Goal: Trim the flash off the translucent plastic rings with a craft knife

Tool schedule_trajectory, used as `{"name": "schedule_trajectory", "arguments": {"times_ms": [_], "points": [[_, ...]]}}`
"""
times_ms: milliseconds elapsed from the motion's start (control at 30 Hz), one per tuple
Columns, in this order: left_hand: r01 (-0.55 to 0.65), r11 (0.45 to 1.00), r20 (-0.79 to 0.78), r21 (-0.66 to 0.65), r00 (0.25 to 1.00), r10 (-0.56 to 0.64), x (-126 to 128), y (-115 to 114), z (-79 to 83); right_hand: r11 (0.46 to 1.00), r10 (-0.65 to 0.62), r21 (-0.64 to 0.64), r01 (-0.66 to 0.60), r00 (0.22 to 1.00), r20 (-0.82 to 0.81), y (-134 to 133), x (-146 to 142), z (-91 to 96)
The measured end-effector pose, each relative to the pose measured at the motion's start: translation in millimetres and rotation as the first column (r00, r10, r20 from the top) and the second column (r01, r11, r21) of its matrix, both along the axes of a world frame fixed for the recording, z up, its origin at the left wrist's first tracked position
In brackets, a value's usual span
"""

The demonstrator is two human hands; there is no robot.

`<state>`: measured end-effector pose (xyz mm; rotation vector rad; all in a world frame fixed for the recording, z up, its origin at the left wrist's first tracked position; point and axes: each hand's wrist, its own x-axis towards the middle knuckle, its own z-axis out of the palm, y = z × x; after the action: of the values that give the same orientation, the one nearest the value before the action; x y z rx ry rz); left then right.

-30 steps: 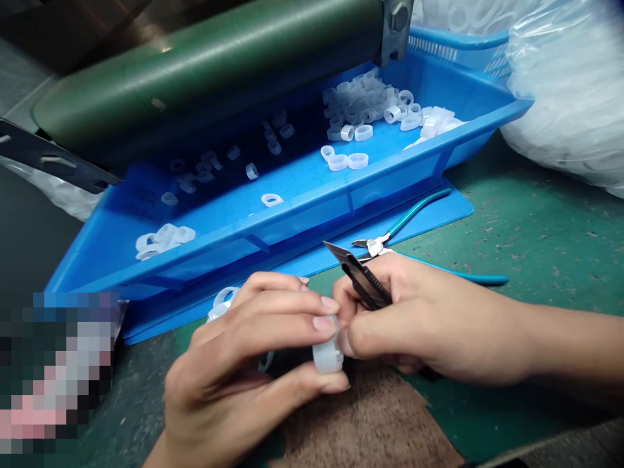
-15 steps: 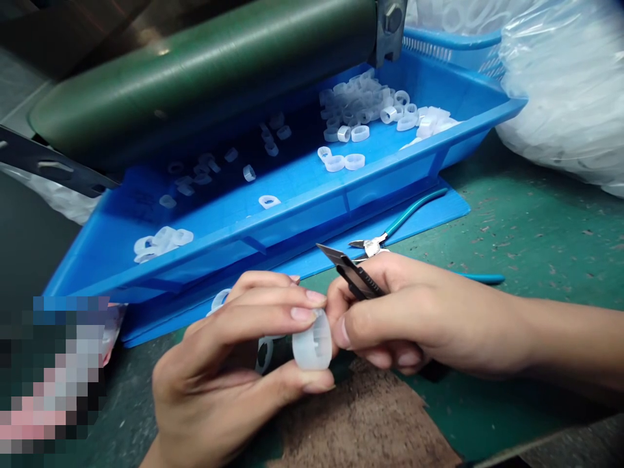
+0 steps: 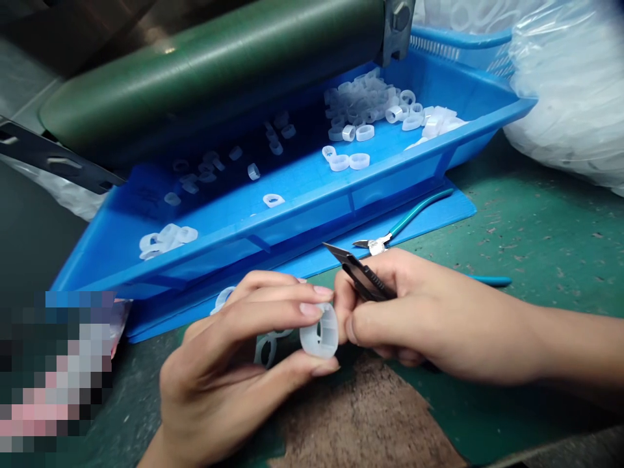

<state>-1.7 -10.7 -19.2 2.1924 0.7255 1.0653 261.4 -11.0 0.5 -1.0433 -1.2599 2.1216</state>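
My left hand [image 3: 234, 370] pinches a translucent white plastic ring [image 3: 320, 332] between thumb and fingers, low in the middle of the view. My right hand [image 3: 419, 312] is closed round a black utility knife [image 3: 358, 273], its blade tip pointing up and left, away from the ring. The right thumb and forefinger touch the ring's right edge. More white rings [image 3: 266, 344] lie under my left fingers.
A blue plastic tray [image 3: 302, 208] tilts behind my hands, holding several loose white rings [image 3: 365, 107]. A dark green roller [image 3: 209, 65] overhangs it. Teal-handled cutters [image 3: 400, 227] lie by the tray. A brown mat [image 3: 365, 422] and a plastic bag [image 3: 570, 91] are nearby.
My left hand has turned the ring, so its round opening faces more towards me. Both hands stayed in nearly the same place.
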Motion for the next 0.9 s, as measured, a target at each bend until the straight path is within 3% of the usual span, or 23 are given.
{"name": "schedule_trajectory", "arguments": {"times_ms": [200,467,633,733,800,867,900], "points": [[0.002,1.000,0.018,0.029,1.000,-0.003,-2,3,-0.6,0.999,0.000,-0.046,0.000,1.000,-0.014,2,3,2.3],[-0.014,0.999,0.051,-0.029,0.999,0.016,2,1,-1.3,0.996,-0.034,-0.083,0.032,0.999,-0.021,2,1,4.0],[0.023,0.997,0.089,-0.069,0.996,-0.017,1,-2,-1.3,0.992,0.021,-0.120,-0.029,0.997,-0.073,1,1,2.6],[-0.029,0.997,0.066,-0.071,0.997,0.034,-1,-4,-1.4,0.994,0.027,-0.101,-0.029,0.999,-0.024,2,4,6.7],[-0.094,0.992,0.068,-0.088,0.993,0.100,-1,-5,-1.1,0.999,-0.024,-0.025,0.026,0.998,0.063,3,8,11.4],[-0.134,0.981,0.093,-0.141,0.985,0.148,0,-5,0.2,0.982,-0.078,0.184,0.044,0.980,0.182,5,14,16.1],[-0.144,0.975,0.111,-0.171,0.980,0.164,1,-4,1.2,0.948,-0.098,0.317,0.016,0.964,0.246,6,17,18.1]]}}
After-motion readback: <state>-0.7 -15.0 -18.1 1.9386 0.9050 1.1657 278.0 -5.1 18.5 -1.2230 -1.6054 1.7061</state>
